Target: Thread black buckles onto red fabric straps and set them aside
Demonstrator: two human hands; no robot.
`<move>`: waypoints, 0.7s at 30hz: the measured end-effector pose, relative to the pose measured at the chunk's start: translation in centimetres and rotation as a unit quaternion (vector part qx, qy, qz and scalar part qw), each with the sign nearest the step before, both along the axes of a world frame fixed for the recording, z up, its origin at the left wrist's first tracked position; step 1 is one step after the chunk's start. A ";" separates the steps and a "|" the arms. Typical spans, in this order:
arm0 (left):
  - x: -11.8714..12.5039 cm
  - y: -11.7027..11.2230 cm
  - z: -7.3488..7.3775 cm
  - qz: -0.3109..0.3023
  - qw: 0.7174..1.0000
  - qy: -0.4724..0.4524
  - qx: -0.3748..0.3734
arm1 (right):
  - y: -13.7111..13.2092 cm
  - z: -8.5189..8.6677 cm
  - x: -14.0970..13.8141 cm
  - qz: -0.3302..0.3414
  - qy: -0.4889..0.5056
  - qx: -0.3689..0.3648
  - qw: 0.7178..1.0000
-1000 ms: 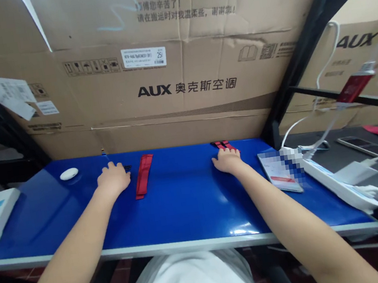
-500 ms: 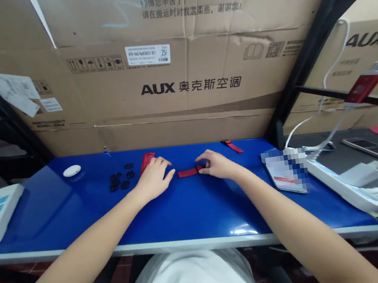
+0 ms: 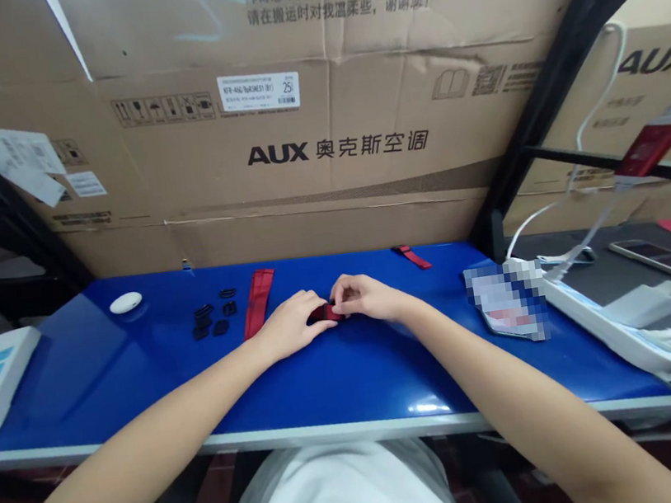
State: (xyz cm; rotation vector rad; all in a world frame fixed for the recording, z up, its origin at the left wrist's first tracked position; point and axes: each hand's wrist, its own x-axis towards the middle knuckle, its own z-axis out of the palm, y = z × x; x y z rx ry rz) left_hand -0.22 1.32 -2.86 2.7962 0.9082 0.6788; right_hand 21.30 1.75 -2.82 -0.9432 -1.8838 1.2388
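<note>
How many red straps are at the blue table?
3: held strap between left hand and right hand; long strap to their left; short strap at back right. More could be hidden.

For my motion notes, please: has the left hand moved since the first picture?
Yes. Against the AUX lettering on the carton, the left hand has moved to the right, from left of it to roughly below it.

Open run on surface (image 3: 342, 384) betw. forearms (image 3: 185, 422), nr. front edge. L side: red strap (image 3: 259, 300) & blk plastic pcs (image 3: 220, 328) in the way; R side: flat item (image 3: 509, 306) + wht power strip (image 3: 589, 324). Cardboard (image 3: 308, 230) blocks the back.
</note>
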 end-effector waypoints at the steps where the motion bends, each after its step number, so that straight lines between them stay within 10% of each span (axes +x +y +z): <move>1: 0.0 -0.2 0.1 -0.011 1.000 -0.004 -0.003 | 0.0 0.1 0.3 0.023 0.011 -0.018 1.000; 21: -0.5 -0.1 0.4 -0.033 0.995 -0.086 0.028 | -0.7 2.7 0.2 0.044 -0.042 0.075 0.995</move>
